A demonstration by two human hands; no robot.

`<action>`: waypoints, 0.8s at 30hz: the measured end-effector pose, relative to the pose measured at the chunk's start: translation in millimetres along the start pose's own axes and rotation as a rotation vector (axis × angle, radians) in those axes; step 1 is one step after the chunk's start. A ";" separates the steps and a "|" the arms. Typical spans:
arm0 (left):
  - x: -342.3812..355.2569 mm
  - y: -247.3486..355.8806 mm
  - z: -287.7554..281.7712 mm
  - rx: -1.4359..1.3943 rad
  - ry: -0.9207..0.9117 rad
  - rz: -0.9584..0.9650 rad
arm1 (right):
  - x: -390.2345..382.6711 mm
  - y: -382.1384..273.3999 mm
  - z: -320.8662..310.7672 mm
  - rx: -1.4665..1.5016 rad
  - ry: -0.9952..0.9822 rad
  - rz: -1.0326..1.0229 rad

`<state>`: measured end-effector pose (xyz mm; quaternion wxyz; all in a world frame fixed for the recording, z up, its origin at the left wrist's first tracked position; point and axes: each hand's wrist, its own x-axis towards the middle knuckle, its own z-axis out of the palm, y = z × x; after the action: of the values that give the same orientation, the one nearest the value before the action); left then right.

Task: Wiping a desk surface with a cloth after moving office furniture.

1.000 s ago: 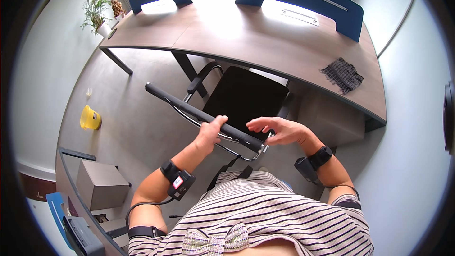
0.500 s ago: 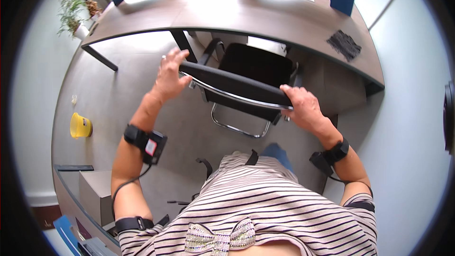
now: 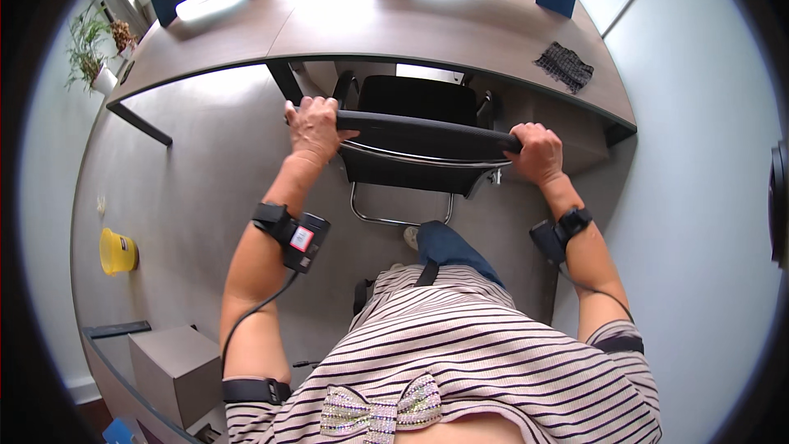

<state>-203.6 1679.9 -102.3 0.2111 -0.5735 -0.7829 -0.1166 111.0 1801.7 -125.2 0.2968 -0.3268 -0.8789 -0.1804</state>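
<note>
A black office chair [image 3: 415, 133] with a chrome frame stands in front of me, its seat side partly under the desk. My left hand [image 3: 315, 127] is closed round the left end of the backrest's top edge. At the right end of that edge, my right hand [image 3: 538, 152] grips with its fingers curled over. The chair's back faces me, and its curved metal leg shows on the floor below.
A long wooden desk [image 3: 329, 37] with dark blue dividers spans the far side. On it, at the right, lies a dark cloth [image 3: 565, 67]. A yellow bucket [image 3: 118, 252] and a grey cabinet [image 3: 177, 366] stand at the left. A white wall runs along the right.
My left hand has closed on the backrest's left end, where its fingers were lifted before. The chair has straightened and sits further under the desk. One leg has stepped forward.
</note>
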 end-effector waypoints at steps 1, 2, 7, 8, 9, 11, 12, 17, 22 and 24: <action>-0.2 11.6 4.3 -0.026 0.082 0.036 | 2.5 17.2 2.6 0.019 -0.015 0.072; 0.9 21.4 7.4 -0.078 0.118 0.051 | 5.2 28.8 2.7 0.005 0.003 0.082; 12.9 48.1 13.1 -0.150 0.255 0.115 | 16.4 60.7 8.0 -0.127 -0.042 0.235; 15.5 38.7 8.9 -0.126 0.289 0.127 | 21.2 52.0 6.4 -0.138 -0.045 0.230; 18.4 28.1 3.3 -0.131 0.263 0.134 | 23.6 40.6 3.7 -0.149 -0.018 0.229; 24.8 6.6 -4.6 -0.153 0.216 0.142 | 23.9 21.3 3.4 -0.138 0.060 0.206; 25.2 -1.5 -4.8 -0.152 0.165 0.136 | 21.7 14.4 6.3 -0.111 0.102 0.191; 42.1 5.0 -6.3 -0.066 0.131 0.030 | 35.1 20.3 3.7 -0.067 0.203 0.187; 20.7 -29.4 9.1 -0.053 0.097 -0.050 | 27.8 -14.9 13.4 0.141 0.282 0.119; 17.7 -54.3 9.1 -0.006 0.124 -0.120 | 28.6 -35.3 13.8 0.282 0.253 0.063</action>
<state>-261.3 1681.6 -98.9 0.2502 -0.5176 -0.8010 -0.1670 64.0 1796.7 -121.7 0.4531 -0.2843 -0.8406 -0.0856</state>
